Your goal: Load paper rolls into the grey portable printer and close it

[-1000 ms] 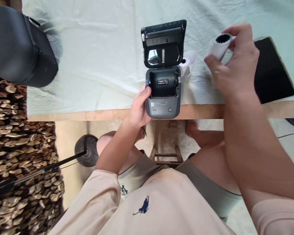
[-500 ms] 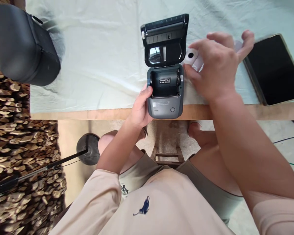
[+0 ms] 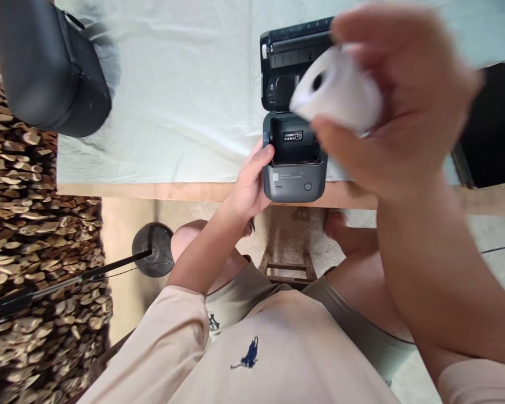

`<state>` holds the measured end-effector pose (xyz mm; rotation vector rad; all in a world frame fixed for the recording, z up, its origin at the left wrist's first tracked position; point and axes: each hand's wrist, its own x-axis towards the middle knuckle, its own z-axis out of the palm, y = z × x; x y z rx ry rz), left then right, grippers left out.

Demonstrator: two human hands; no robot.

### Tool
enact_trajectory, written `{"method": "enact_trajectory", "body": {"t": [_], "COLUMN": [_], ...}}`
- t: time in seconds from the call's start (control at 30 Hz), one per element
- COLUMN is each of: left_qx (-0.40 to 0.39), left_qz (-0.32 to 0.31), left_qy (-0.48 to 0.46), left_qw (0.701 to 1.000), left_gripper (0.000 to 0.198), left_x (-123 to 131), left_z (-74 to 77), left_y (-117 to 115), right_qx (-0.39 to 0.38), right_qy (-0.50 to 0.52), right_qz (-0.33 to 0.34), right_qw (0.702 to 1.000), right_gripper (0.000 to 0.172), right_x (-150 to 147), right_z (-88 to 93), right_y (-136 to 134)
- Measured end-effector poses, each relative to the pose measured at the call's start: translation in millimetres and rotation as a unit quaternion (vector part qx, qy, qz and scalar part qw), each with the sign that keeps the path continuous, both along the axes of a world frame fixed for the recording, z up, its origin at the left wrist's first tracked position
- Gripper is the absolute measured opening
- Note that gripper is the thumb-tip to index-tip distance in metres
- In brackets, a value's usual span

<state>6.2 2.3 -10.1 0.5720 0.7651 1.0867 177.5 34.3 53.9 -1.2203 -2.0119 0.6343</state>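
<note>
So, white paper roll [image 3: 349, 92] is up in the air over the bench [image 3: 160, 140], right of middle, toward the near edge. Should be light, firm around the core, soft at the outer wrap; loose paper would crease or telescope if squeezed. Smooth, so maybe a bit slippery. I'd grip it across the curved side, ends left free. Looks plain white, with a dark core hole [image 3: 317, 82] at the exposed end and that end flaring to a slant. Rest is motion-blurred, can't tell if a tail hangs loose.

Right hand [image 3: 416, 106] is clamped on the roll, thumb on the near side, fingers over the far side. Left hand [image 3: 250, 179] is clamped on the left wall of the grey printer [image 3: 294, 185], thumb at the rim. Hands well apart. Printer sits at the bench's near edge: stiff shell, probably modest weight, best held by its side walls. Lid [image 3: 283, 92] stands open, bay vacant; don't lean on the hinge.

Farther out: black case [image 3: 54, 73] by the bench's left edge, dark tablet [image 3: 496, 129] toward the right.
</note>
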Motion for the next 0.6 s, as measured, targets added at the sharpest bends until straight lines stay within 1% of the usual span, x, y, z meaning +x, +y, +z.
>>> {"method": "enact_trajectory", "body": {"t": [0.03,0.07,0.13,0.17,0.2,0.3,0.47,0.6], "left_qx": [-0.001,-0.002,-0.004,-0.007,-0.011,-0.012,0.025,0.018], "left_qz": [0.002,0.002,0.001,0.001,0.001,-0.001,-0.014,-0.007], "left_qy": [-0.003,-0.003,0.007,0.016,0.027,0.05,0.038,0.048], "left_qw": [1.0,1.0,1.0,1.0,1.0,0.999,0.999,0.999], "left_gripper": [0.025,0.027,0.029,0.03,0.03,0.03,0.033,0.031], "left_x": [0,1,1,2,2,2,2,2], "left_z": [0.5,1.1,2.1,2.4,2.6,2.4,2.0,1.0], "left_y": [0,-1,-1,-1,-1,-1,0,0], "right_qx": [0.031,0.042,0.017,0.005,0.0,0.012,0.045,0.035], "right_qy": [-0.02,-0.047,-0.114,-0.142,-0.159,-0.167,-0.169,-0.146], "right_qz": [-0.023,-0.037,-0.035,-0.033,-0.032,-0.024,-0.035,-0.003], "right_qw": [0.999,0.997,0.993,0.989,0.987,0.986,0.984,0.989], "right_gripper": [0.035,0.027,0.017,0.015,0.014,0.015,0.02,0.015], "right_x": [-6,-10,-16,-17,-17,-13,-5,-3], "right_z": [-0.3,-1.7,-5.7,-7.8,-9.7,-13.7,-17.7,-20.1], "right_y": [-3,-4,-2,0,3,6,6,6]}}
